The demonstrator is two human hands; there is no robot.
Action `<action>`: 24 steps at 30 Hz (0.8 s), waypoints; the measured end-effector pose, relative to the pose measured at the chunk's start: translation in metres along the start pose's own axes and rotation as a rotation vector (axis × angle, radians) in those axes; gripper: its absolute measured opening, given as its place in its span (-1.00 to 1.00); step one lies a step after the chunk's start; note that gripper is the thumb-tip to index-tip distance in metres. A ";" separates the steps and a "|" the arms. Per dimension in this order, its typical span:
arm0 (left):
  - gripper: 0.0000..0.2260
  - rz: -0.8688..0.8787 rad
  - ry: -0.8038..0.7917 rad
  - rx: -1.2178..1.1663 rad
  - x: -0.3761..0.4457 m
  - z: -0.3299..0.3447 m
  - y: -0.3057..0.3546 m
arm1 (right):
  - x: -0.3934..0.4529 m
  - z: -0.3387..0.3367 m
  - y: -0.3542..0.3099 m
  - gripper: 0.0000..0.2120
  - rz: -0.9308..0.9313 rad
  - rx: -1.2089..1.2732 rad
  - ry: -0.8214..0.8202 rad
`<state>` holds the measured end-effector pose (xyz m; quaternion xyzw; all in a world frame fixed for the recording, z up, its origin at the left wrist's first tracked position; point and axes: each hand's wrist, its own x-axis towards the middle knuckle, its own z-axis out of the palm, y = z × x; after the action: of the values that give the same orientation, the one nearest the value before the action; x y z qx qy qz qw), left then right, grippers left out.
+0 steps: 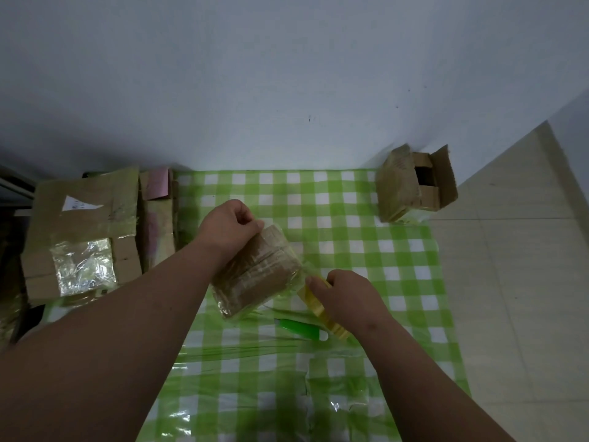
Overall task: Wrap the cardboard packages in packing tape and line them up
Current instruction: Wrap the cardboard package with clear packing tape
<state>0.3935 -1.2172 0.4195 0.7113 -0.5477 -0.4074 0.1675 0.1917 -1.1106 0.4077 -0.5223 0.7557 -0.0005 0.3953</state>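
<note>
Overhead, a green-and-white checked tablecloth [350, 218] is seen spread over the table against a pale wall [287, 74]. At the far left, a large flat cardboard package [83, 218], crossed by glossy tape, is laid beside a narrower package [158, 218] bearing a pink label. At the far right corner, a taped box [398, 183] is stood touching an opened carton [433, 180]. Near the middle, a small cardboard package [259, 272], already covered in shiny tape, is held tilted just above the cloth. Its far top edge is gripped by the left hand [228, 228], whose fingers are curled over it. A yellowish roll of packing tape [322, 309] is clasped by the right hand [345, 295], fingers folded around it, and a clear strip is stretched from the roll to the package's right corner. Just below the package, a green utility knife [301, 328] is laid on the cloth, partly hidden by the roll.
</note>
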 end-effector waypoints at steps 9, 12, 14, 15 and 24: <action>-0.83 0.130 -0.011 0.179 -0.009 0.000 -0.005 | 0.002 0.009 0.001 -0.53 0.011 0.053 0.031; -0.79 0.490 0.306 0.244 -0.020 -0.003 0.004 | 0.005 0.009 -0.002 -0.54 0.012 0.067 0.025; -0.75 0.602 0.339 0.285 -0.029 -0.003 0.010 | 0.007 0.008 -0.004 -0.55 0.021 0.075 0.018; -0.71 0.604 0.259 0.337 -0.032 -0.001 0.012 | 0.007 0.008 -0.005 -0.55 0.026 0.079 0.012; -0.48 0.130 -0.226 0.361 -0.025 0.011 0.017 | 0.007 0.010 -0.006 -0.55 0.032 0.113 0.009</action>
<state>0.3724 -1.1979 0.4346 0.6428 -0.6716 -0.3683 0.0009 0.2020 -1.1147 0.3993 -0.4871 0.7643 -0.0391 0.4207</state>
